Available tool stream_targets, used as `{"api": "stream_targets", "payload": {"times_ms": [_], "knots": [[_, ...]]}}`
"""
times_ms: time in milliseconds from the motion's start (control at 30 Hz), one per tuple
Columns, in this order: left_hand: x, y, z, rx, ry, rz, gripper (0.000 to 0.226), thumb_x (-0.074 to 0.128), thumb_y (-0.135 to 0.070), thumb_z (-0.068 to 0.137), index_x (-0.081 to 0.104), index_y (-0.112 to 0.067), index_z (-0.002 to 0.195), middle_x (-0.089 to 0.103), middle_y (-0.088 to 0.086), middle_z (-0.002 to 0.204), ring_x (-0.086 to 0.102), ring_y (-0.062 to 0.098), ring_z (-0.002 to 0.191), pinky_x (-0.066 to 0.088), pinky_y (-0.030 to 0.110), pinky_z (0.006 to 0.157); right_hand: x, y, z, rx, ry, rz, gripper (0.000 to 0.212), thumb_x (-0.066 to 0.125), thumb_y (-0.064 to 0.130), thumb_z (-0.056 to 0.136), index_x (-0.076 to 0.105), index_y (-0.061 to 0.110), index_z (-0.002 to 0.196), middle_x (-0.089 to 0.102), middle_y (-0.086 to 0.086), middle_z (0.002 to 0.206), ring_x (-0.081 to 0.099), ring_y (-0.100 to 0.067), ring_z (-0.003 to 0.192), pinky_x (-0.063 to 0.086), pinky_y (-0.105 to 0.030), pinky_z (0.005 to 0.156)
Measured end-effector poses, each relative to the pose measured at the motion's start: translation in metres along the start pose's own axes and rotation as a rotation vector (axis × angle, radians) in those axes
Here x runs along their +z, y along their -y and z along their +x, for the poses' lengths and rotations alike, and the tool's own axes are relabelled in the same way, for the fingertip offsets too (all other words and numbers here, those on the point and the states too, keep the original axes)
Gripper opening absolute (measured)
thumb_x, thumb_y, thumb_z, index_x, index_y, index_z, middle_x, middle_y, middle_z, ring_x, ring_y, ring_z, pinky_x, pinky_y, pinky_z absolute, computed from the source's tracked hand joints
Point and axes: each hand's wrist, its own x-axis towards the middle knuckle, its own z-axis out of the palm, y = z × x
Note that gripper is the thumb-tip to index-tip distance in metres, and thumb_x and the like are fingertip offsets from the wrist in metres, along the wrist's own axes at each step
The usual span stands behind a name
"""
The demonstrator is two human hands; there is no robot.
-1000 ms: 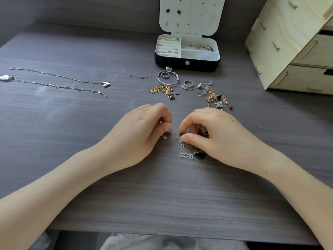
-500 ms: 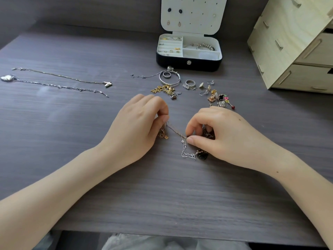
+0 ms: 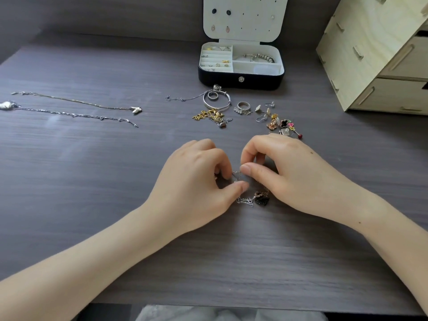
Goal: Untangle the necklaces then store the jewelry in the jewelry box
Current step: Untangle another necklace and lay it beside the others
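A tangle of thin silver chains with a dark pendant (image 3: 261, 199) lies on the table in front of me. My left hand (image 3: 196, 181) pinches a chain strand between thumb and fingers. My right hand (image 3: 294, 167) pinches the same tangle close beside it, fingertips nearly touching. Two straightened necklaces (image 3: 76, 110) lie stretched out at the far left. The open jewelry box (image 3: 240, 78), black with a white lining, stands at the back with earrings and a bead bracelet inside.
Loose jewelry lies between my hands and the box: a gold chain pile (image 3: 209, 115), a silver bangle (image 3: 216, 100), a ring (image 3: 243, 106), several earrings and charms (image 3: 280, 123). A wooden drawer unit (image 3: 379, 54) stands at the back right.
My hands have drawn back together after pulling a chain strand apart half a second ago. The left thumb now reaches under toward the tangle.
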Motion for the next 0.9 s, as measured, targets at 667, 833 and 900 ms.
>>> {"api": "stream_targets", "payload": {"times_ms": [667, 833, 900], "knots": [[-0.015, 0.003, 0.002, -0.209, 0.112, -0.286, 0.011, 0.063, -0.018, 0.082, 0.059, -0.02, 0.072, 0.053, -0.01, 0.062, 0.047, -0.002, 0.058, 0.033, 0.012, 0.056, -0.011, -0.004, -0.003, 0.11, 0.177, 0.138, 0.013, 0.061, 0.021, 0.085, 0.056, 0.033, 0.087, 0.056, 0.013, 0.071, 0.048, -0.005, 0.066, 0.038, -0.016, 0.062], [-0.018, 0.003, 0.003, -0.25, 0.134, -0.399, 0.018, 0.065, -0.035, 0.076, 0.059, -0.019, 0.07, 0.061, -0.008, 0.064, 0.048, 0.002, 0.054, 0.036, 0.016, 0.056, -0.01, -0.004, -0.002, 0.125, 0.147, 0.155, 0.008, 0.062, 0.025, 0.085, 0.061, 0.03, 0.079, 0.062, 0.01, 0.069, 0.051, -0.001, 0.061, 0.038, -0.013, 0.059], [-0.019, 0.003, 0.006, -0.271, 0.141, -0.478, 0.028, 0.057, -0.047, 0.063, 0.057, -0.02, 0.07, 0.069, -0.002, 0.076, 0.059, 0.016, 0.067, 0.046, 0.032, 0.067, -0.01, -0.003, -0.002, 0.124, 0.142, 0.185, 0.007, 0.062, 0.024, 0.085, 0.063, 0.028, 0.08, 0.063, 0.008, 0.069, 0.051, -0.001, 0.06, 0.038, -0.013, 0.058]]}}
